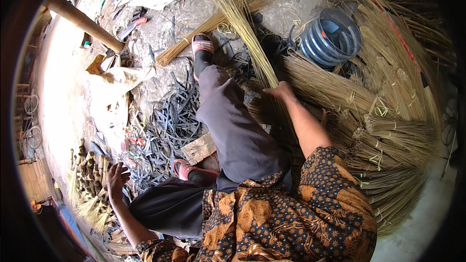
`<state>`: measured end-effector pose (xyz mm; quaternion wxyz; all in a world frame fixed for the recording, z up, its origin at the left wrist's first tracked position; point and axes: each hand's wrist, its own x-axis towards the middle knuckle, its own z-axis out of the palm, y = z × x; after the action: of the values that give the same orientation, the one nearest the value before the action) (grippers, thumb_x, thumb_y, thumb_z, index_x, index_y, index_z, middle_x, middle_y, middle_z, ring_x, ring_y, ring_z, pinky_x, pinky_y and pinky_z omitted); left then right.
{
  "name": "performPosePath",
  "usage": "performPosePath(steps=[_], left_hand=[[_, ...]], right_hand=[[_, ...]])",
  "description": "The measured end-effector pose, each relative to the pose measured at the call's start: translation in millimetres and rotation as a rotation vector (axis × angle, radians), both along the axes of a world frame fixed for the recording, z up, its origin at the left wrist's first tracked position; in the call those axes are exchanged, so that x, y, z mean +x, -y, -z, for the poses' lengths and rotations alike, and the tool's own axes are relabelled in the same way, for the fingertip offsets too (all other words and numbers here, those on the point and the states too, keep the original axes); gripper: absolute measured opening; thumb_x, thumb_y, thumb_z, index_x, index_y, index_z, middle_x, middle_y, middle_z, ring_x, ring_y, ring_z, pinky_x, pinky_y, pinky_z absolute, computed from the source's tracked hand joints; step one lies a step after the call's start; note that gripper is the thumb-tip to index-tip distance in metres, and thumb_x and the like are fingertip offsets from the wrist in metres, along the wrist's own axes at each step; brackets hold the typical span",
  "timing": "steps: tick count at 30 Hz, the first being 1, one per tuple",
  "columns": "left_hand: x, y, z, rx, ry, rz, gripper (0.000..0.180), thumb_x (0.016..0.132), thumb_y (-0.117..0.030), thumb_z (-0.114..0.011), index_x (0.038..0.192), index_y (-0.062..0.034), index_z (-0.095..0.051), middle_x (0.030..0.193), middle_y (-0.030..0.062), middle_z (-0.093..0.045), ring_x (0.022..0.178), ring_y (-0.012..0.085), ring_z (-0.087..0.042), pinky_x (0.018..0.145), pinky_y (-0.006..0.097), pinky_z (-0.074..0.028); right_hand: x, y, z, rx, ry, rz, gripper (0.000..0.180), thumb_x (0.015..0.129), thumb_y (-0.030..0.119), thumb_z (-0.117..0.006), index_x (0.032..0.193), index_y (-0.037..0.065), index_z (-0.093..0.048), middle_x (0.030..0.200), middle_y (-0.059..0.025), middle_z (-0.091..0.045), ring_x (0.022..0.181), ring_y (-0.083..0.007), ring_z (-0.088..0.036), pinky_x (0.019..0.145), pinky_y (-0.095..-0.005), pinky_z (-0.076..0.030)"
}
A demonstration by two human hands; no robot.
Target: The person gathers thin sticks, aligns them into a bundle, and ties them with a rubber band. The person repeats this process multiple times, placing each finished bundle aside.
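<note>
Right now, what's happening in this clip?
A person sits on the ground among broom-making materials. Their right hand grips a long bundle of thin yellow sticks that fans out ahead past a red sandal. Their left hand, fingers open, rests on a pile of short tied bundles. Black strips lie between the legs; a coil of blue hose sits ahead on the right.

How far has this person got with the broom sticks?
Done: many tied stick bundles lie stacked on the person's right. In hand: the right hand grips a loose sheaf of sticks fanning over the ground, while the left hand reaches toward a pile of short tufted pieces. Left: that sheaf looks untied, and another bundle lies beyond the foot.
</note>
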<state>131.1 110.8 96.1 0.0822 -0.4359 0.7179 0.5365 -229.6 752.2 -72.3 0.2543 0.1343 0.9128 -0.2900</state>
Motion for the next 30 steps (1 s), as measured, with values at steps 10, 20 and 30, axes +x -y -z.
performPosePath(steps=[10,20,30], left_hand=[[0,-10,-4,-0.023,-0.002,-0.038,0.039,0.102,-0.041,-0.066,0.121,-0.0069,-0.064,0.099,0.0063,-0.072,0.079,0.0146,-0.07,0.069,0.028,-0.053],[-125,-113,-47,0.074,-0.356,0.182,0.045,0.105,-0.036,-0.062,0.133,-0.0007,-0.061,0.113,0.0131,-0.071,0.096,0.0207,-0.072,0.086,0.034,-0.057],[-213,-235,-59,0.269,-0.431,0.446,0.04,0.106,-0.034,-0.063,0.126,0.0011,-0.063,0.104,0.0082,-0.071,0.093,0.0179,-0.07,0.089,0.032,-0.056]], right_hand=[[-1,8,14,0.098,0.064,0.103,0.05,0.074,0.032,-0.077,0.109,-0.003,-0.076,0.11,-0.0286,-0.074,0.107,-0.0379,-0.073,0.093,-0.0434,-0.057],[-16,-14,-23,-0.231,0.074,0.147,0.032,0.087,0.022,-0.071,0.102,-0.006,-0.073,0.092,-0.0217,-0.075,0.089,-0.0319,-0.073,0.083,-0.0428,-0.057],[-3,-24,-21,0.117,-0.08,0.028,0.041,0.091,0.027,-0.068,0.122,0.0,-0.068,0.122,-0.0278,-0.069,0.115,-0.0413,-0.068,0.1,-0.0457,-0.052]])
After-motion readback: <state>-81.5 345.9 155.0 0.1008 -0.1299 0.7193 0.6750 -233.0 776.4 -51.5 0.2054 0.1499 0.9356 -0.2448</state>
